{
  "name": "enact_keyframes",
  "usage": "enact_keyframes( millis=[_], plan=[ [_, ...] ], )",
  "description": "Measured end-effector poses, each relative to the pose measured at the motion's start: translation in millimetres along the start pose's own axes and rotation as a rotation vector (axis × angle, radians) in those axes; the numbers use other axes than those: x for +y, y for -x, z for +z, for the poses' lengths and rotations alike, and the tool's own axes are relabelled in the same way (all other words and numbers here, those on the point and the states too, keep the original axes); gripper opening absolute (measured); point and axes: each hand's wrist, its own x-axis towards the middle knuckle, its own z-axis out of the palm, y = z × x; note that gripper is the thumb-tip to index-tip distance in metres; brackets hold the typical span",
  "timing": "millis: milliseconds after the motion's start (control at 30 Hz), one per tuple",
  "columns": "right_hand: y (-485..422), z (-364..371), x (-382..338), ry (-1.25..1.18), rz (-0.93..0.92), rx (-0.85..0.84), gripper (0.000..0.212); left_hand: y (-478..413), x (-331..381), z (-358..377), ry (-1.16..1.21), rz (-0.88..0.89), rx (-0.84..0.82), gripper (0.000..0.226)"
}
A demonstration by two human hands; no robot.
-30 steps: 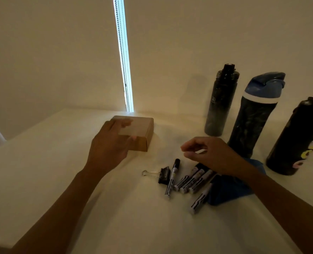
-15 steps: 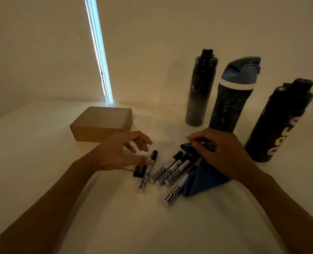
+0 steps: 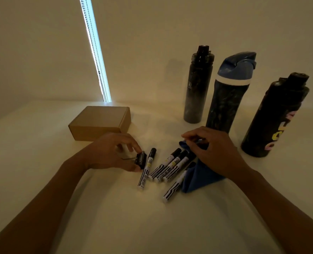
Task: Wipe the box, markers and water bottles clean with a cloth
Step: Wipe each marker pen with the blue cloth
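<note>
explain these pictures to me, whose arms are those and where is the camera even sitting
No machine here: a person's two bare arms, all filmed by one camera worn on their head, looking forward and down. On the pale table lie a cardboard box, five markers and a blue cloth; three dark water bottles stand behind. The left hand pinches a black binder clip beside the markers. The right hand pinches the cloth's top corner, likely to start wiping.

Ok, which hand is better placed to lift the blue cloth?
Right: the right hand pinches the top of the blue cloth, while the left hand is busy holding the binder clip.
</note>
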Motion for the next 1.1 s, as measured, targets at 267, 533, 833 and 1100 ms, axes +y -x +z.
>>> enact_keyframes(
  millis=[267,533,833,1100],
  plan=[
    [2,-10,-8,-0.003,0.084,0.178,0.02,-35,35,20,0.111,0.206,0.462,0.06],
    [-5,-12,-16,-0.353,0.259,0.057,0.038,-55,54,44,-0.098,0.449,0.554,0.056],
    [-1,-3,-20,-0.697,0.3,-0.044,0.04,-50,57,53,-0.121,0.476,0.554,0.059],
    [-1,-15,-12,-0.642,0.328,-0.024,0.037,-46,51,46,0.308,0.127,0.424,0.025]
  ],
)
